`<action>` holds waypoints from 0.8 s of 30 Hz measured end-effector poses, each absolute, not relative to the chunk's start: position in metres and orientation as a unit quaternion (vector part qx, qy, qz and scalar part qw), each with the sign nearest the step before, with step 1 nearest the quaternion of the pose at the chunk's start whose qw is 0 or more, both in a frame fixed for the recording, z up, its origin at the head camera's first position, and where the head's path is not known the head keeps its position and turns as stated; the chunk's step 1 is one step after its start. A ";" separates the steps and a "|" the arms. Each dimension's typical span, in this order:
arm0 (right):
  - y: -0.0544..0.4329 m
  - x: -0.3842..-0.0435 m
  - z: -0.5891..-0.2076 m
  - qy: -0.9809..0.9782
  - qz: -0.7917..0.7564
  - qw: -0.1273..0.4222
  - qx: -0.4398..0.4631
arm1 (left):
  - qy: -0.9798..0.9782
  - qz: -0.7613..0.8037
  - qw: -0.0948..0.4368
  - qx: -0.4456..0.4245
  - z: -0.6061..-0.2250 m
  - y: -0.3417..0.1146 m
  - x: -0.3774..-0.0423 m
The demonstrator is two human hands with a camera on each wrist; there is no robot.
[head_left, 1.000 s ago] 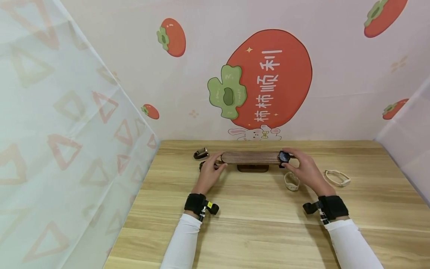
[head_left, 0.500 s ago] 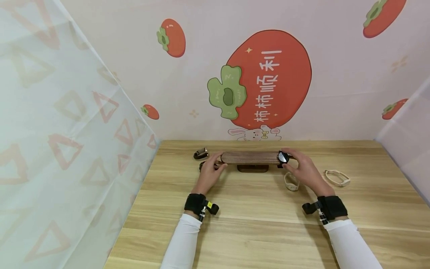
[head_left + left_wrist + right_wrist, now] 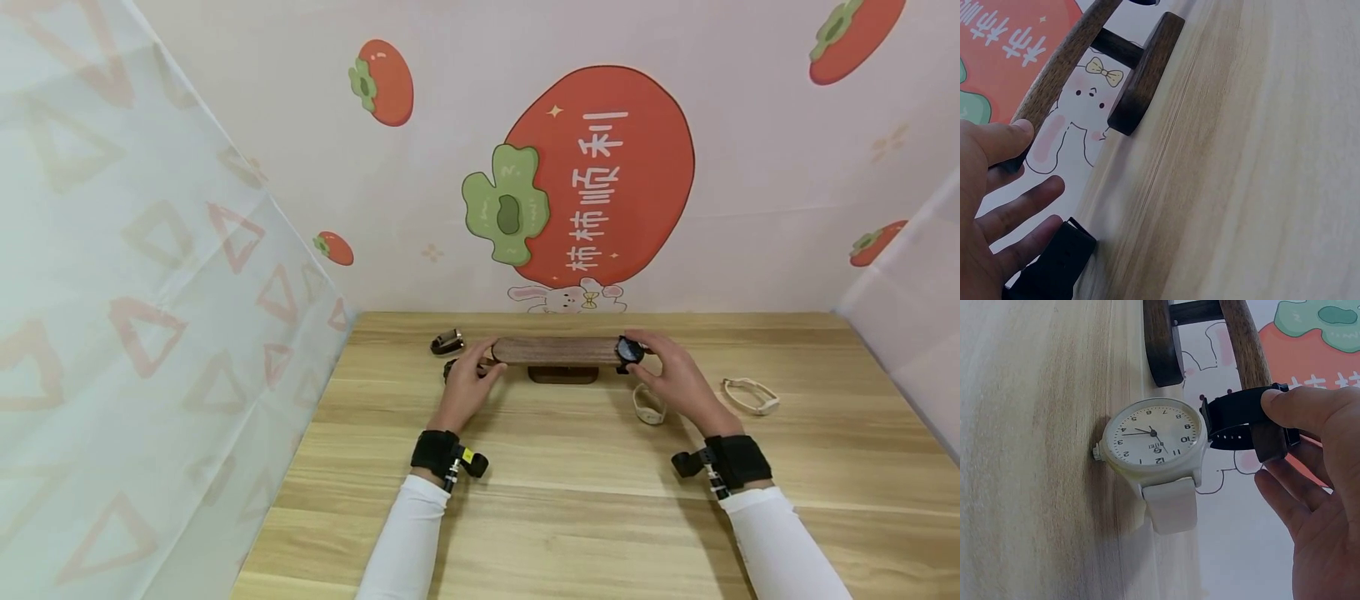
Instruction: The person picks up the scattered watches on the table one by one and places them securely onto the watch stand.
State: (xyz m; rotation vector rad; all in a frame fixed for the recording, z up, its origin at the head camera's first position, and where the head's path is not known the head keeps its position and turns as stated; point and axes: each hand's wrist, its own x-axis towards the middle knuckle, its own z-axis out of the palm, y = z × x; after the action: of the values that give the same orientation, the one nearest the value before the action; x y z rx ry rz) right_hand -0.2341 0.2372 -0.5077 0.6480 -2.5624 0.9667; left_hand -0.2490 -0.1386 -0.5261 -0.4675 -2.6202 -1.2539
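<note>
A dark wooden T-bar watch stand [image 3: 558,352] stands near the back of the table, its base [image 3: 562,377] under the bar. My left hand [image 3: 467,387] pinches the bar's left end between thumb and fingers. At the right end, a black watch [image 3: 630,350] is looped around the bar, dial facing up. My right hand [image 3: 681,383] grips this watch, thumb on the black strap [image 3: 1235,411] in the right wrist view. Below that hand lies a white watch [image 3: 1154,434] on the table. A black watch [image 3: 1057,265] sits under my left fingers, apart from them.
Behind the left hand rests a dark watch with a metallic part [image 3: 447,342]. A second white watch [image 3: 752,397] lies right of the right hand. The printed wall [image 3: 765,250] rises directly behind the table's back edge [image 3: 750,315].
The right hand and the black watch have shifted slightly left along the bar, and the dial's tilt has changed a little. The left hand keeps its hold on the bar's end.
</note>
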 end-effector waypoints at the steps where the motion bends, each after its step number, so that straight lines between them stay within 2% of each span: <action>1: 0.237 -0.234 -0.508 -0.898 0.338 0.164 0.228 | -0.886 -0.424 0.099 -0.159 -0.526 -0.139 -0.249; 24: 0.230 -0.236 -0.508 -0.904 0.337 0.150 0.216 | -0.888 -0.426 0.099 -0.146 -0.528 -0.137 -0.250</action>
State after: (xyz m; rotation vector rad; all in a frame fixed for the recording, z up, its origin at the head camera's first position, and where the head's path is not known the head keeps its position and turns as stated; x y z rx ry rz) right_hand -0.2359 0.2303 -0.5082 0.6211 -2.5974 0.9693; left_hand -0.2499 -0.1365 -0.5279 -0.4332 -2.6257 -1.2592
